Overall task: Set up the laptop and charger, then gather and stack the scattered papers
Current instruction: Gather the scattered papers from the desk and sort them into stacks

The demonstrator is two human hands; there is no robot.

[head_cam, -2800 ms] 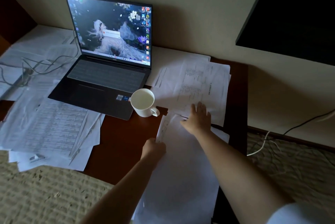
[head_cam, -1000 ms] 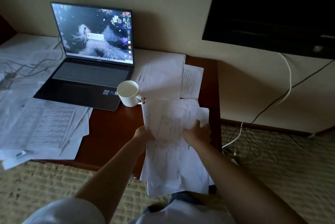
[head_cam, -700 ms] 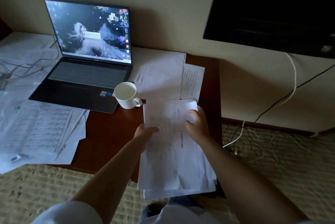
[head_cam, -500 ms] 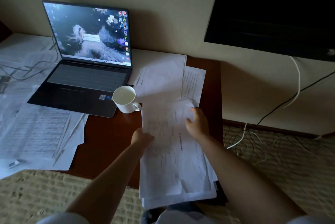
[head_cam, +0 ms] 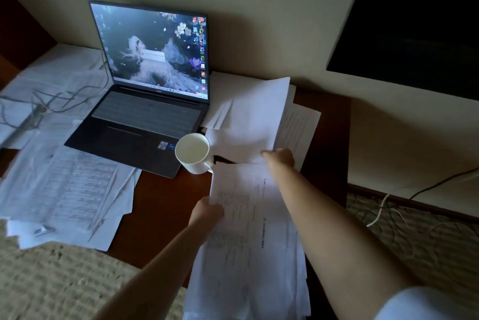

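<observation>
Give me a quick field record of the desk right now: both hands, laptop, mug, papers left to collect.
left hand: grips left edge of gathered white paper stack
right hand: reaching to loose white sheets right of laptop; grip not visible
open dark laptop: screen lit
white ceramic mug: upright, at laptop's front right corner
printed table sheets: scattered on the desk's left side
grey cable: lying on papers left of laptop

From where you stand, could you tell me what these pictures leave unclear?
Head view only:
- Right hand: fingers hidden under the blank white sheets; grip unclear.
- Held printed paper stack: text too small, bottom cut off by the frame.
- White ceramic mug: contents indistinct.
- Grey charger cable: blurred.
</observation>
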